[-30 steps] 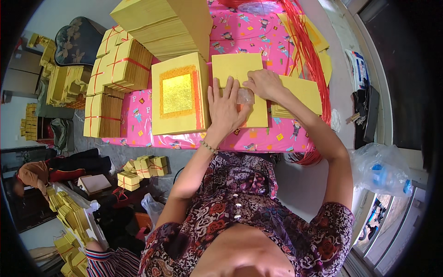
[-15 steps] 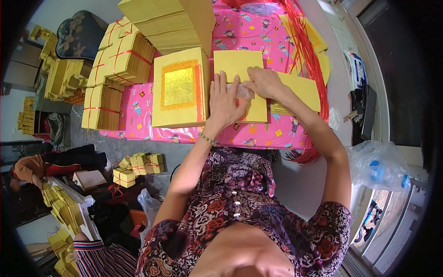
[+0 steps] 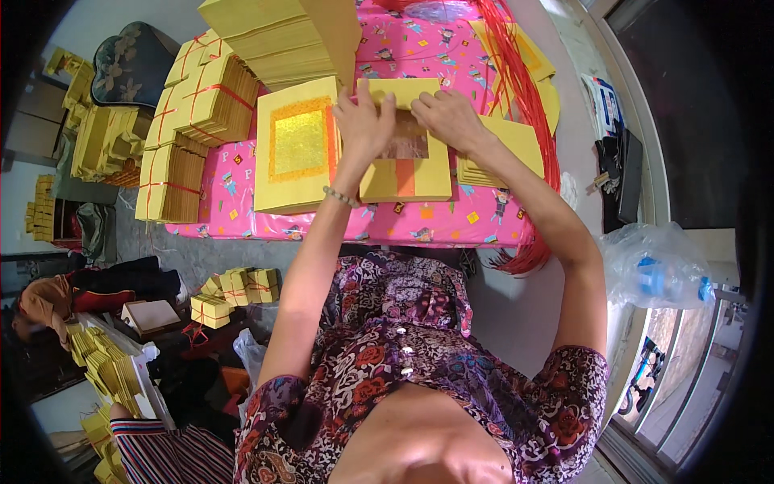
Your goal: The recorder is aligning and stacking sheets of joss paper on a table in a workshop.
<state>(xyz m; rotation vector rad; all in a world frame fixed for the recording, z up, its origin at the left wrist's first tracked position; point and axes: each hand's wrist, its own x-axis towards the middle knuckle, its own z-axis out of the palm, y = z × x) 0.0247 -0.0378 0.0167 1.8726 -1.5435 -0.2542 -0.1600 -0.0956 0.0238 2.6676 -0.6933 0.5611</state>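
Note:
A yellow paper sheet (image 3: 431,172) with a silvery foil square and a red band lies on top of a stack at the table's near side. Its far part is raised as a folded flap (image 3: 403,90). My left hand (image 3: 364,133) grips the flap's left end, thumb in front and fingers at its edge. At the flap's right end my right hand (image 3: 451,121) pinches it with bent fingers. Left of my left hand lies a stack of yellow paper with a gold foil square (image 3: 300,145). Folded yellow pieces (image 3: 508,153) lie under my right forearm.
Yellow bundles tied with red string (image 3: 173,173) stand at the table's left, beside a tall yellow paper stack (image 3: 282,44). Red strings (image 3: 536,121) hang down the right side of the pink patterned tablecloth (image 3: 451,234). A person in a striped garment (image 3: 161,452) is at lower left.
My left hand has come off the sheet's middle to the flap's left end, baring the foil square. The flap has been lifted, with my right hand still at its right end.

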